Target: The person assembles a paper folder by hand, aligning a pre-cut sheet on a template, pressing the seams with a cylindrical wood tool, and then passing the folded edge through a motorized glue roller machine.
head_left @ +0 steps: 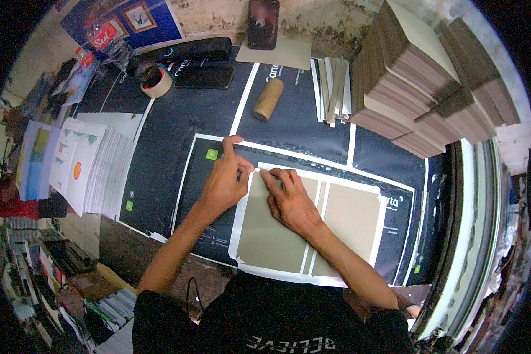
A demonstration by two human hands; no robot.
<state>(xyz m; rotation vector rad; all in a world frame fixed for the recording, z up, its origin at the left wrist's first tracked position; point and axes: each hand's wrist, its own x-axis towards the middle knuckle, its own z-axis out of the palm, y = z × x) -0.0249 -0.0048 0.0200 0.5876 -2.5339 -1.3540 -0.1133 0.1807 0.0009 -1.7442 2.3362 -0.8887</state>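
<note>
A white cover sheet (238, 227) lies on the table with two grey-beige boards on it, a left board (271, 242) and a right board (351, 224). A narrow spine strip (316, 227) runs between them. At the sheet's far left corner, my left hand (223, 180) has its fingertips closed on the small white tip, its index finger pointing away. My right hand (292, 200) rests over the left board. Its index finger reaches to that same corner, while the other fingers are bent and spread on the board.
A wooden roller-like cylinder (268, 100) lies beyond the hands. Paper stacks (103, 168) stand left; tall piles of grey board (401, 76) stand far right, beside cut strips (334, 88). A tape roll (156, 82), a black phone (205, 77) and an upright phone (263, 23) line the back.
</note>
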